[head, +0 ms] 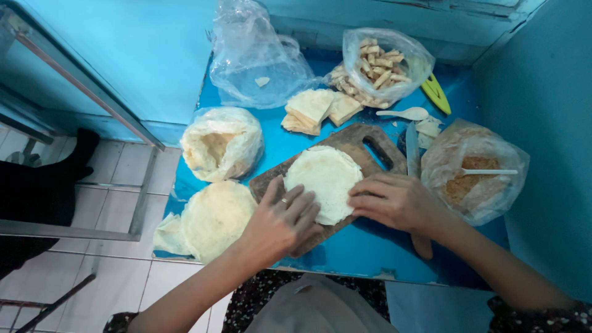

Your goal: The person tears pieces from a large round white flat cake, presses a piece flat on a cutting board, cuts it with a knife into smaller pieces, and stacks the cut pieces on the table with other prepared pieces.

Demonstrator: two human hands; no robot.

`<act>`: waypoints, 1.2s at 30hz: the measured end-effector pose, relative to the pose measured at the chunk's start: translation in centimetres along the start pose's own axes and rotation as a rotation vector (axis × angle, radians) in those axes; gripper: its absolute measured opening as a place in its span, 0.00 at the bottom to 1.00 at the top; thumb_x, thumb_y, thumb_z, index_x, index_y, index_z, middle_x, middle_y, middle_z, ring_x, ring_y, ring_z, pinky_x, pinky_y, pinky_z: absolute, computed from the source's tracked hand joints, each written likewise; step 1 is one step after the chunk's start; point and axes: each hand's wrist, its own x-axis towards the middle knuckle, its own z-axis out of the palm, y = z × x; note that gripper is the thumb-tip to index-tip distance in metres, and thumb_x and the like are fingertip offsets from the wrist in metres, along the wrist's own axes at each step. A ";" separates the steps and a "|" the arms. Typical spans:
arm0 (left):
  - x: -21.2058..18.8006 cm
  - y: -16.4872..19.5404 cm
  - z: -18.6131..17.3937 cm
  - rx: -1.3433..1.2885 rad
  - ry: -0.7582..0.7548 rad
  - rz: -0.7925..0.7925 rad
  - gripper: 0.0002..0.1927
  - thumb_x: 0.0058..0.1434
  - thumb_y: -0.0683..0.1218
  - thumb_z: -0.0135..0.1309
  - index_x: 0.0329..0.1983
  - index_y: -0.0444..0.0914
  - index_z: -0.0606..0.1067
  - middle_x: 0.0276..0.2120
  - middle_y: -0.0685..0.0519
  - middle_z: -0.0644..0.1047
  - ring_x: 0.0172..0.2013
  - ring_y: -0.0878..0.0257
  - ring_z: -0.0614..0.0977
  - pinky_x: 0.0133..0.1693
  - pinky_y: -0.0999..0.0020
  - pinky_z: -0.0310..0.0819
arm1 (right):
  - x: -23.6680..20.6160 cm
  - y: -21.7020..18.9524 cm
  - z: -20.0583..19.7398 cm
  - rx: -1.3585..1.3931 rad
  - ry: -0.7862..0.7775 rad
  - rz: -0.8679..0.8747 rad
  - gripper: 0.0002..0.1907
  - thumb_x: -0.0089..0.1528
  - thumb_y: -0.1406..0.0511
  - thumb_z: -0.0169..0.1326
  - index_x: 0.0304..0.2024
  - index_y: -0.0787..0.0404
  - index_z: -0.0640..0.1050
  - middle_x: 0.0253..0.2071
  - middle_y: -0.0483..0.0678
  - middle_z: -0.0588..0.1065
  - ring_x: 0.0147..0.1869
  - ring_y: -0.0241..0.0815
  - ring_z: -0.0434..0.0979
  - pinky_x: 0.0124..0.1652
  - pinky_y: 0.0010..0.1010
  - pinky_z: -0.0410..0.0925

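A round pale flatbread sheet (324, 172) lies on a dark wooden cutting board (354, 140) on the blue table (364, 246). My left hand (280, 219) rests on the sheet's lower left edge, fingers spread, a ring on one finger. My right hand (394, 198) presses its fingertips on the sheet's right edge. Neither hand grips anything. A knife (412, 148) lies just right of the board, its handle partly hidden under my right wrist.
A stack of round sheets (216, 216) in plastic sits at the left, another open bag (221, 145) above it. Folded pieces (314, 110), a bag of cut strips (382, 65), an almost empty clear bag (256, 61), a white spoon (404, 113) and a bag of brown crumbs (475, 179) surround the board.
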 end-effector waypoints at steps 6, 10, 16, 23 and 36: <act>0.0 0.5 0.1 0.089 -0.085 0.020 0.16 0.57 0.46 0.55 0.45 0.34 0.79 0.55 0.42 0.76 0.56 0.44 0.79 0.60 0.33 0.62 | -0.3 -0.3 -0.1 -0.092 -0.043 0.023 0.12 0.53 0.65 0.63 0.41 0.55 0.82 0.47 0.42 0.79 0.52 0.43 0.81 0.46 0.36 0.74; 0.0 0.4 0.3 0.077 -0.107 0.026 0.14 0.56 0.46 0.54 0.43 0.35 0.79 0.54 0.41 0.76 0.57 0.44 0.78 0.60 0.33 0.62 | -0.3 -0.4 -0.2 -0.068 -0.026 0.009 0.12 0.55 0.64 0.64 0.41 0.56 0.81 0.47 0.43 0.79 0.51 0.45 0.80 0.46 0.37 0.74; -0.9 0.5 -0.1 0.097 -0.105 0.005 0.18 0.58 0.47 0.54 0.49 0.34 0.78 0.57 0.42 0.75 0.62 0.46 0.75 0.62 0.35 0.61 | -0.7 -0.7 -0.3 -0.012 -0.017 0.021 0.15 0.56 0.64 0.63 0.46 0.55 0.83 0.49 0.45 0.80 0.52 0.46 0.81 0.47 0.37 0.74; -2.0 1.5 0.0 0.097 -0.023 -0.066 0.23 0.65 0.55 0.57 0.54 0.33 0.78 0.59 0.42 0.75 0.63 0.42 0.73 0.61 0.35 0.62 | 0.0 0.2 -0.3 0.253 0.021 0.411 0.14 0.61 0.64 0.61 0.49 0.56 0.84 0.47 0.46 0.83 0.51 0.44 0.85 0.47 0.34 0.75; -2.4 5.2 1.9 0.113 0.038 -0.311 0.41 0.57 0.66 0.56 0.66 0.35 0.73 0.62 0.36 0.70 0.66 0.38 0.67 0.62 0.27 0.54 | 7.8 3.1 3.1 0.111 -0.017 0.655 0.09 0.59 0.60 0.62 0.37 0.58 0.82 0.35 0.49 0.80 0.39 0.49 0.80 0.37 0.41 0.70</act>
